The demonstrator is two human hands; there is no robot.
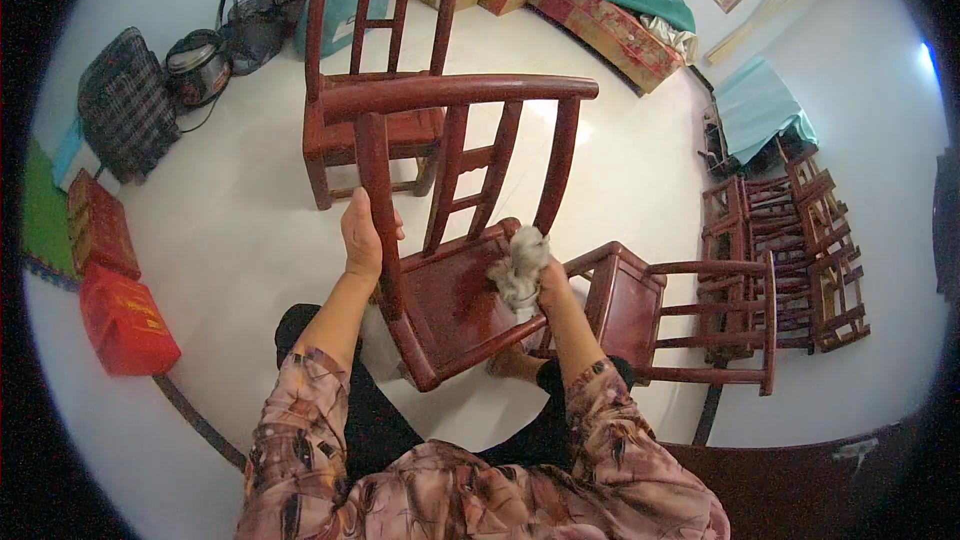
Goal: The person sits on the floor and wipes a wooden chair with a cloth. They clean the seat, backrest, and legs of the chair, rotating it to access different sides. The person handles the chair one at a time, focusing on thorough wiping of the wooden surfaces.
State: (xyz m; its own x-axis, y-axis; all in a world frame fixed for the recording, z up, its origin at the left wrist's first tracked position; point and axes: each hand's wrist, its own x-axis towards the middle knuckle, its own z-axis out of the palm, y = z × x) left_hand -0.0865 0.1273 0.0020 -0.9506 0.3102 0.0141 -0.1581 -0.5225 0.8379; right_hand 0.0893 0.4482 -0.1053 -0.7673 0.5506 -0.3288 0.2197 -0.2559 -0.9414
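Note:
A dark red wooden chair stands tilted right in front of me. My left hand grips the left post of its backrest. My right hand is closed on a crumpled grey cloth that presses on the right side of the glossy seat. My patterned sleeves come in from the bottom edge.
A second red chair stands behind it. A low red stool lies to the right, with several stacked chairs beyond. Red boxes and a checked bag sit at the left, a rice cooker behind.

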